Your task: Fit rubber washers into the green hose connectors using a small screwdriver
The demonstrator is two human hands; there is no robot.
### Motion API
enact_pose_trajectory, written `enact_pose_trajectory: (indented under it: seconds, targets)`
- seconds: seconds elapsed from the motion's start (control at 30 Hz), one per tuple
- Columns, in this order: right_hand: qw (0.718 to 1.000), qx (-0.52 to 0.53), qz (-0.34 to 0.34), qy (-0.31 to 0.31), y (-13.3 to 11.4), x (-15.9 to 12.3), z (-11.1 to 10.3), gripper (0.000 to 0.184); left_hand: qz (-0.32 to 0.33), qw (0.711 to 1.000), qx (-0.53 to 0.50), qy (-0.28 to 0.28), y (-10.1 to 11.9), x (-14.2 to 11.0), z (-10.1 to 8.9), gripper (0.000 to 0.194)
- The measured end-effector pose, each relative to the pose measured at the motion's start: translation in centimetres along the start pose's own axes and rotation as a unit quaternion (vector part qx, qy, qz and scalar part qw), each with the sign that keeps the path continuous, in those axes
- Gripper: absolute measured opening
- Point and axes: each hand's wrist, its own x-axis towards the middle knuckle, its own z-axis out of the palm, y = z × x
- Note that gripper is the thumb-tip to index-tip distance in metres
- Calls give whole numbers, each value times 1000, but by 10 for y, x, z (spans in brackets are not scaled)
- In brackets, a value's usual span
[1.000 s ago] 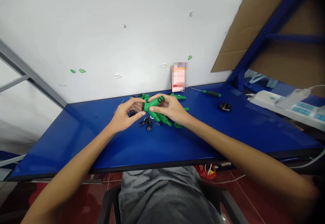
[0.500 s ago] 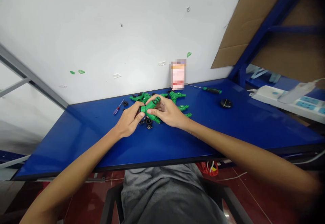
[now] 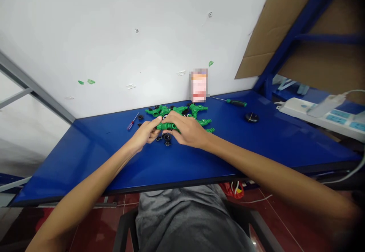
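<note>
My left hand (image 3: 144,134) is closed on the left end of a green plastic hose fitting (image 3: 164,126), its thumb lying along the top. From the right, my right hand (image 3: 192,130) curls over the other end of the same fitting, fingers bent around it and partly hiding it. The fitting lies roughly level just above the table. Below it are a black ring (image 3: 167,137) and a small black part (image 3: 168,144). Behind my hands several more green fittings (image 3: 197,109) lie in a loose group, some with black parts among them.
A small screwdriver (image 3: 130,125) and a black ring cap (image 3: 140,117) lie left on the blue table (image 3: 137,168). To the right are a longer green-and-black screwdriver (image 3: 237,102), a round black object (image 3: 251,117) and a white power strip (image 3: 302,109). A blurred box (image 3: 199,87) leans against the wall.
The fitting has turned from tilted up at the right to nearly level. My right hand has rolled over it, its back now upward, and my left fingers have shifted their grip.
</note>
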Motion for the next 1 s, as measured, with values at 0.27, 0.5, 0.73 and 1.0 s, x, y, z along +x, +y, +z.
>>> enact_pose_trajectory:
  seconds: [0.27,0.5,0.73,1.0]
  targets:
    - [911,362,182,73,14,9,-1,38,261,923,259,110,8,-12,-8,38]
    - [746,606,274,1,0,10,3,54,436,775,430,154,11,-16,-2,31]
    - [705,641,298,-58,-8,8,3,51,481,738,442,167,11,-20,6,32]
    - [686,647,327,-62,-15,5,1,52,504,651,543,166,12,-20,4,32]
